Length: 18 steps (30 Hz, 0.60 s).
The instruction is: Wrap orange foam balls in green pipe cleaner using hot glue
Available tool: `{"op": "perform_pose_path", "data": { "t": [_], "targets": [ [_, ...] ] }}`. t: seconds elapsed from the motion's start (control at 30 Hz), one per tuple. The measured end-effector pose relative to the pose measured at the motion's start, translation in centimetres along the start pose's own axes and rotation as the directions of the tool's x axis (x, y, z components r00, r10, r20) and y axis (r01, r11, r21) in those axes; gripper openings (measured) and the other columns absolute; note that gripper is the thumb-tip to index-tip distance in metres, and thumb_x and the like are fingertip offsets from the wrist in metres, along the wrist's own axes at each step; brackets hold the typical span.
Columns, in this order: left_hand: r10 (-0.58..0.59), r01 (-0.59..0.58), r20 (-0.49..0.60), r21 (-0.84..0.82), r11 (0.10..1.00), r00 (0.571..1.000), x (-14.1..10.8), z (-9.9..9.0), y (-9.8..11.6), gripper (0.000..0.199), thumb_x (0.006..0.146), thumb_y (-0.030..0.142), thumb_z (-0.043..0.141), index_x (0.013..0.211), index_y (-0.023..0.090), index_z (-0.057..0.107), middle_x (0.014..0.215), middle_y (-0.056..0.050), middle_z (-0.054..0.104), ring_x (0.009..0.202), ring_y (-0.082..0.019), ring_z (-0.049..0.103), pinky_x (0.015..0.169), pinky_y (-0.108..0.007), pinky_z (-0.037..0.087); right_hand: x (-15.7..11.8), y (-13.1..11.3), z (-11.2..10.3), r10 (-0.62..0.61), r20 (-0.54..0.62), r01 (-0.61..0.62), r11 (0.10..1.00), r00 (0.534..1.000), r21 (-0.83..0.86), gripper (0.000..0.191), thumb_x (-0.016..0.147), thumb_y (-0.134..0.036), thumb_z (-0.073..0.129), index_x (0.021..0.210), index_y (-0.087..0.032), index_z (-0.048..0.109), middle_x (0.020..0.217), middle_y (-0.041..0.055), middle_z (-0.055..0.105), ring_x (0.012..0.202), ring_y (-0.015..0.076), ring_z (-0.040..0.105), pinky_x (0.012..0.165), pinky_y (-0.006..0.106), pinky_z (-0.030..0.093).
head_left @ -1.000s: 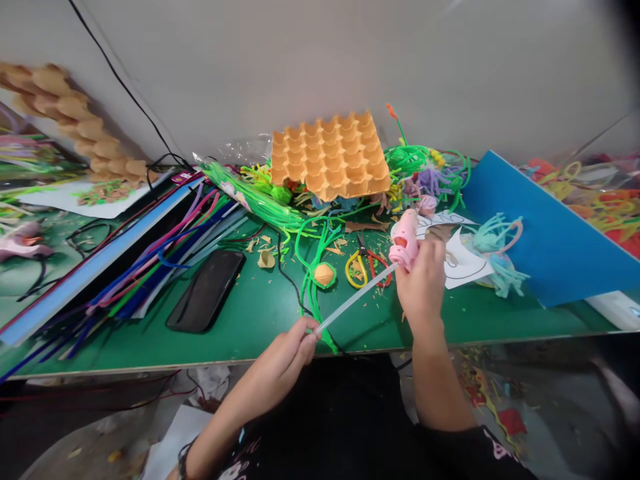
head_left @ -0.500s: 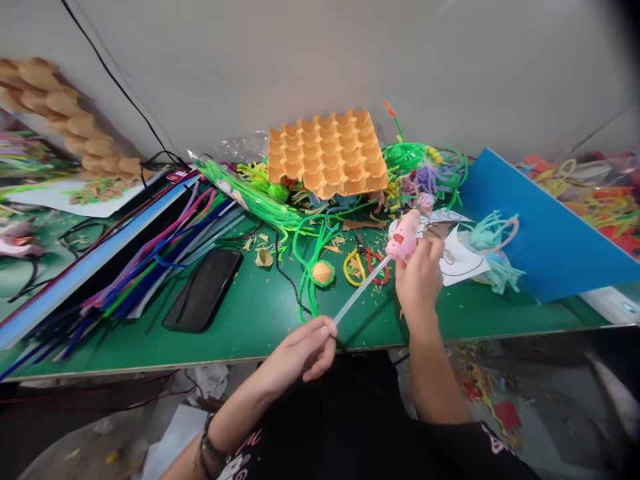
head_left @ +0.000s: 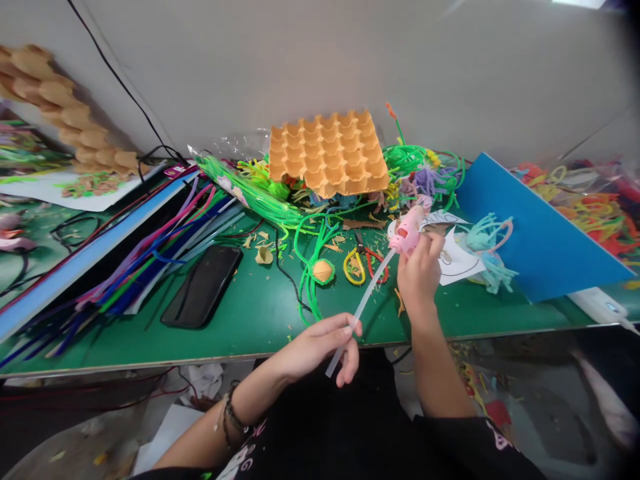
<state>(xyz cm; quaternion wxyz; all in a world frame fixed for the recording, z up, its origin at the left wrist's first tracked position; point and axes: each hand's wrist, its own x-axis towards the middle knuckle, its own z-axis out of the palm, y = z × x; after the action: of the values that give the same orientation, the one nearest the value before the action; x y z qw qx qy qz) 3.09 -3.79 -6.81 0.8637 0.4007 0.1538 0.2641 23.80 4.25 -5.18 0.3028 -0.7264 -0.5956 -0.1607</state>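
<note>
Holds pink plastic glue gun (head_left: 411, 228) in right grip (head_left: 419, 272). Pinches long translucent glue stick (head_left: 369, 291), extending from the gun, in left grip (head_left: 323, 343). Shows yellow-and-red-handled scissors (head_left: 361, 249) on green worktop (head_left: 260, 317), beside round tan piece (head_left: 322, 271) on green fuzzy stems (head_left: 310, 297).

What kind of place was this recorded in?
Likely a craft workshop or handicraft bench: bundled green pipe cleaners lie on the green table, scissors with yellow and red handles lie among scraps, and the right hand holds what looks like a pink glue gun.
</note>
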Motion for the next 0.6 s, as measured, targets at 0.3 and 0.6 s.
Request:
{"op": "perform_pose_path", "data": {
  "t": [0.3,0.6],
  "targets": [
    [0.129,-0.080,0.163,-0.275,0.958,0.978,-0.4,0.3,0.2,0.020,0.093,0.034,0.047,0.086,0.016,0.047,0.039,0.009,0.046,0.030,-0.004,0.034,0.048,-0.017,0.032,-0.2,-1.0,0.3,-0.012,-0.034,0.012,1.000,0.999,-0.007,0.034,0.077,-0.013,0.042,0.111,-0.011,0.048,0.118,0.0219,0.051,0.089,0.0277,0.063,0.058,0.035,0.050],
    [0.063,-0.064,0.076,0.015,0.998,0.995,0.8,0.4,-0.3,0.027,0.093,0.043,0.045,0.097,0.016,0.045,0.062,0.000,0.066,0.046,-0.008,0.058,0.046,-0.016,0.040,-0.5,-1.0,-0.1,-0.006,-0.063,0.012,0.996,0.998,0.088,0.026,0.078,-0.017,0.043,0.104,-0.015,0.048,0.111,0.0177,0.051,0.091,0.0269,0.061,0.061,0.036,0.051]
  ]
}}
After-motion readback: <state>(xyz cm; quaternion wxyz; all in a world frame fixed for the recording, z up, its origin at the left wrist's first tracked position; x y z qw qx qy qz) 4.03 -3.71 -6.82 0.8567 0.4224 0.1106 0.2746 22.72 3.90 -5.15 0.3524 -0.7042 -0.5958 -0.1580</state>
